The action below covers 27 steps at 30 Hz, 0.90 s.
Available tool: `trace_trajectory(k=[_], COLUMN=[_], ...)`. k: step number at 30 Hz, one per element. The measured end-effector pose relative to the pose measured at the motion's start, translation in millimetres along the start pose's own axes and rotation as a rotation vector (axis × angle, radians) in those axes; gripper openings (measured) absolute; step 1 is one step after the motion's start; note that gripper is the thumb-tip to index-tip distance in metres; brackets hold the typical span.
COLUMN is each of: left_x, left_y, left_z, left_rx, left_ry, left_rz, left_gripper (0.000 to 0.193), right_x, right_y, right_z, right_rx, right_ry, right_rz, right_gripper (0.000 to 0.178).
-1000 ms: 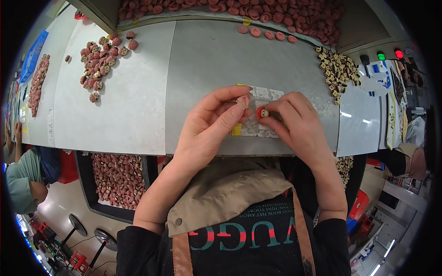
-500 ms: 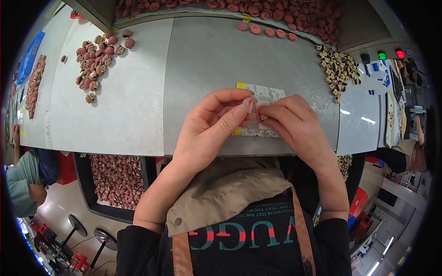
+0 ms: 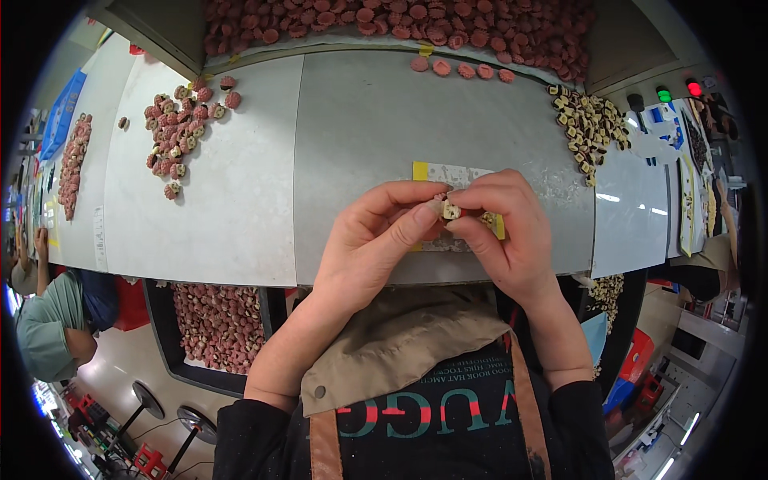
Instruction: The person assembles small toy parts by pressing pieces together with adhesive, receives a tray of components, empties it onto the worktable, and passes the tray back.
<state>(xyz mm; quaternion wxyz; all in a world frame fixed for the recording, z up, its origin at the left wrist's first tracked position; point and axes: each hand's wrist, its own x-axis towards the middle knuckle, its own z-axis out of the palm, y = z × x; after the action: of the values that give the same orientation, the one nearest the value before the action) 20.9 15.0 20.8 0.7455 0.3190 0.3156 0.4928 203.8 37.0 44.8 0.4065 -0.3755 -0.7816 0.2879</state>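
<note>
My left hand [image 3: 376,228] and my right hand [image 3: 510,232] meet over the near part of the table. Thumb and fingers of both pinch one small piece [image 3: 450,210] between them. Its cream face with dark marks shows, with a bit of pink shell at its edge; the fingertips hide the rest. Beneath the hands lies a white card with yellow edges [image 3: 458,171]. Beyond it, several pink ridged shell pieces [image 3: 466,71] sit in a row. To the right is a pile of small cream-and-dark pieces [image 3: 590,128].
Pink pieces with cream insides [image 3: 172,132] are heaped on the left of the table [image 3: 240,216]. Loose pink shells [image 3: 384,18] fill the far bay. A black bin of pink pieces [image 3: 220,324] stands below the edge at left. Another person [image 3: 54,320] is at far left.
My hands have come together, and the piece from my right fingers now meets the one in my left. The view has shifted slightly, so the table sits lower.
</note>
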Motion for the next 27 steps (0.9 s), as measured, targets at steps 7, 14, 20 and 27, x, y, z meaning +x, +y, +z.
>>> trace_trajectory(k=[7,14,20,27], left_x=[6,9,5,1], left_y=[1,2,7,-7], left_z=[6,6,12,26], left_rx=[-0.021,0.096,0.132,0.221], left_ry=[0.033,0.014,0.016,0.022], left_rz=[0.012,0.064,-0.015,0.119], left_gripper=[0.029,0.027,0.03,0.06], right_x=[1,2,-2,-1], right_y=[1,6,-3,4], right_z=[2,-4,-12,-10], right_rx=[-0.152,-0.144,-0.145,-0.21], right_ry=[0.056,0.045,-0.004,-0.036], right_rz=[-0.093,-0.147,-0.056,-0.129], right_gripper=[0.023,0.024,0.034,0.037])
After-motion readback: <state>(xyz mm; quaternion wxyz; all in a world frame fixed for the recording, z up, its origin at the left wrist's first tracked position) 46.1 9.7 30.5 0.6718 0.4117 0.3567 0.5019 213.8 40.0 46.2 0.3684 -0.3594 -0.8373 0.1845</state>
